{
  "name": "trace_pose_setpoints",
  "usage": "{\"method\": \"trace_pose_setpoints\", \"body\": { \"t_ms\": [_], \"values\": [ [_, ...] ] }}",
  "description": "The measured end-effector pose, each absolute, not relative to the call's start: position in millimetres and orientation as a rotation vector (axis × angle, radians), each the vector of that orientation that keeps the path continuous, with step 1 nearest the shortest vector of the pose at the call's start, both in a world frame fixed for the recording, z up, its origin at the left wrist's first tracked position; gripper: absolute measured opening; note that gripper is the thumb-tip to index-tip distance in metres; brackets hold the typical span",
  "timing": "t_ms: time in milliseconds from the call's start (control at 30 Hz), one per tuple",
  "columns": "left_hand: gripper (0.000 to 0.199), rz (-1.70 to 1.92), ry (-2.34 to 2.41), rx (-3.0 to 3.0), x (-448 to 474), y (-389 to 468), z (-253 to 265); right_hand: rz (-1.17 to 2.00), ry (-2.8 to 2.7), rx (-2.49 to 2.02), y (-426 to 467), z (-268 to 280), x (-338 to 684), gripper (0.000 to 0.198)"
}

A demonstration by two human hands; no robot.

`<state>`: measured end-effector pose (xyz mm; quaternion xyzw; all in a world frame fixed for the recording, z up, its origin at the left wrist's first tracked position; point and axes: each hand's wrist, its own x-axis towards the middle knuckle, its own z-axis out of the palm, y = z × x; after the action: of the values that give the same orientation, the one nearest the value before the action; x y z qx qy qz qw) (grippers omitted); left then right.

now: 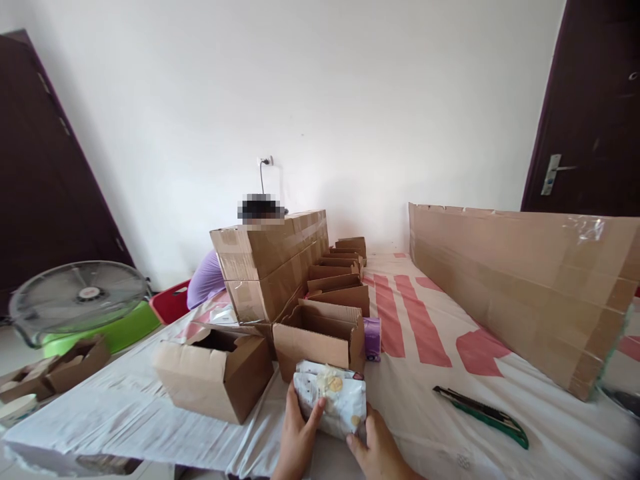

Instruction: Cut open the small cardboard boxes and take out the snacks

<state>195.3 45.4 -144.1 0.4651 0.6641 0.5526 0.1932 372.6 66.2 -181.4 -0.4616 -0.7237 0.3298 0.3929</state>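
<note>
A white printed snack packet [345, 399] is held between both hands at the near edge of the cloth-covered table. My left hand [301, 427] grips its left side, thumb across the front. My right hand [376, 443] closes on its lower right corner. Just behind the packet stands an open cardboard box [313, 347], its inside mostly hidden from me. Another open cardboard box [200, 380] sits to the left. A purple packet [373, 339] is partly visible beside the nearer box's right side.
A green utility knife [483, 413] lies on the right. Stacked closed cartons [270, 267] and a row of small open boxes [340, 293] run toward the wall. A long cardboard panel [520, 293] stands at right. A person in a purple sleeve [206, 283] sits behind the cartons; a fan [83, 297] is at left.
</note>
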Motion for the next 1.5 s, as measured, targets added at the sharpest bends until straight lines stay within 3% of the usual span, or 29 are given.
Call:
{"method": "trace_pose_setpoints", "body": {
  "t_ms": [233, 367, 567, 833, 1333, 1500],
  "values": [
    [0.084, 1.629, 1.868, 1.258, 194, 46, -148, 0.936, -1.814, -1.166, 69, -145, 372, 0.052],
    [0.08, 1.671, 1.892, 1.177, 192, 43, -146, 0.894, -1.836, -1.206, 70, -144, 367, 0.049],
    [0.075, 1.717, 1.868, 1.129, 190, 43, -144, 1.159, -1.714, -0.793, 88, -141, 388, 0.068],
    [0.08, 1.644, 1.877, 1.102, 193, 44, -139, 1.101, -1.384, -1.048, 162, -136, 408, 0.072],
    [0.079, 1.729, 1.884, 1.106, 190, 46, -150, 1.138, -1.533, -0.885, 189, -145, 393, 0.061],
    [0.067, 1.814, 1.908, 1.113, 193, 44, -158, 1.029, -1.662, -1.007, 193, -141, 406, 0.052]
  ]
}}
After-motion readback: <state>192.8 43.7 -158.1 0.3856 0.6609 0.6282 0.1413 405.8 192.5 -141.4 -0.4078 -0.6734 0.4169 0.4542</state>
